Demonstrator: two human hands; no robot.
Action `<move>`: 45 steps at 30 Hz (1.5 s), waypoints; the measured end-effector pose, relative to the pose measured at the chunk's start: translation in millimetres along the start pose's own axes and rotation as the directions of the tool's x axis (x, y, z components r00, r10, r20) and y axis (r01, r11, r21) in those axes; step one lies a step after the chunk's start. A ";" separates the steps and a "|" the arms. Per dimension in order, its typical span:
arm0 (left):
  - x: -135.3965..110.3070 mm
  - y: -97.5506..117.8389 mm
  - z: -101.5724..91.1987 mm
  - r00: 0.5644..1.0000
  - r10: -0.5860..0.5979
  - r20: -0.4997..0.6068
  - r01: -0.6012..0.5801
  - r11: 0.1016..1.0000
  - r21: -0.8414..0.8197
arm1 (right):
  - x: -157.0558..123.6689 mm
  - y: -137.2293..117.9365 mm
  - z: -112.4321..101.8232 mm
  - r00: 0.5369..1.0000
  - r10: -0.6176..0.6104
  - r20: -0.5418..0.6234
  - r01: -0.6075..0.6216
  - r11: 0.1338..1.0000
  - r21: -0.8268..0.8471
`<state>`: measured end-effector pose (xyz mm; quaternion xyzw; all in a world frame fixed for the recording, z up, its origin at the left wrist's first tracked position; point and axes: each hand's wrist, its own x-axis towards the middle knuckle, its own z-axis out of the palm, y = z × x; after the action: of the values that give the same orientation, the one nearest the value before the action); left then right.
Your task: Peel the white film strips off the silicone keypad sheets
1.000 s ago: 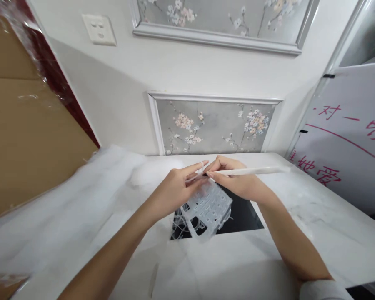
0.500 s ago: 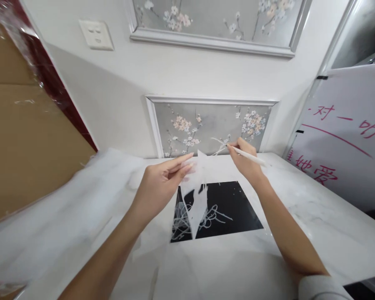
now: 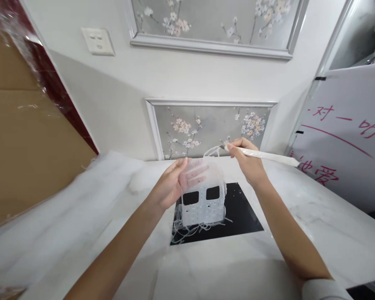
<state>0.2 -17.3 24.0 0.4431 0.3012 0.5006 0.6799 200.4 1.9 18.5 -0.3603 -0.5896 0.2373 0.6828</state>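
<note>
My left hand holds up a translucent white plastic sheet with two rectangular cut-outs and rows of small holes. Its fingers lie behind the sheet's upper left part and show through it. My right hand is closed on a thin white pen-like tool. The tool's tip sits just above the sheet's top edge, where a thin white strip curls up. Both hands hover above a black square mat on the white marble table. Loose white plastic trimmings lie on the mat below the sheet.
White gauzy fabric covers the table's left side. A cardboard panel wrapped in film leans at the left. A whiteboard with red writing stands at the right. Framed floral wall panels are behind the table.
The sheet has turned from edge-on to face me, showing its cut-outs. My left hand moved slightly right behind it. My right hand stays raised, the tool now pointing right.
</note>
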 end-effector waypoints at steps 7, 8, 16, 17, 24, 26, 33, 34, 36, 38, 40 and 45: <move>-1.6 3.1 2.3 0.997 -0.073 0.011 0.074 0.986 -0.152 | -3.6 -14.1 1.9 0.987 0.125 0.100 -0.159 0.849 0.504; -2.1 3.4 2.5 0.997 -0.074 0.008 0.075 0.985 -0.157 | -4.1 -14.0 1.3 0.992 0.100 0.074 -0.124 0.862 0.492; -8.4 -3.9 7.0 0.999 0.015 0.044 -0.010 0.993 -0.117 | -27.4 -11.8 21.5 0.956 -0.065 0.285 0.024 0.989 0.144; -8.9 -5.2 7.9 0.998 0.036 0.045 -0.031 0.994 -0.106 | -30.0 -11.6 25.0 0.951 -0.071 0.301 0.038 0.993 0.114; -6.4 -14.9 8.8 0.991 0.079 0.104 -0.076 0.997 -0.031 | -30.9 -8.9 28.5 0.955 -0.122 0.271 0.106 0.992 0.072; -5.5 -16.9 8.5 0.993 0.075 0.090 -0.072 0.997 -0.033 | -30.3 -8.1 27.7 0.956 -0.128 0.265 0.119 0.992 0.048; -5.7 -18.7 10.3 0.994 0.083 0.073 -0.081 0.996 -0.025 | -32.4 -4.6 31.3 0.961 -0.143 0.235 0.157 0.987 -0.043; -6.0 -19.1 10.5 0.994 0.088 0.070 -0.087 0.996 -0.024 | -33.2 -4.6 32.1 0.960 -0.160 0.231 0.179 0.982 -0.065; -6.7 -21.0 10.8 0.993 0.106 0.060 -0.106 0.994 -0.013 | -35.1 -4.3 34.2 0.951 -0.214 0.224 0.245 0.963 -0.117; -7.4 -24.4 11.1 0.991 0.129 0.041 -0.130 0.991 0.016 | -36.8 -2.5 37.2 0.935 -0.279 0.219 0.316 0.935 -0.160; -7.7 -28.8 11.8 0.986 0.160 0.035 -0.162 0.985 0.059 | -37.8 1.6 41.1 0.915 -0.346 0.206 0.386 0.900 -0.201; -6.3 -35.7 13.6 0.968 0.248 0.023 -0.249 0.961 0.121 | -39.2 13.2 50.5 0.877 -0.464 0.122 0.479 0.829 -0.289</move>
<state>24.6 -31.2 -2.6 0.5206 0.2708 0.5608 0.5841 144.8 -8.5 -14.3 -0.3007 -0.7057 -0.0258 0.6410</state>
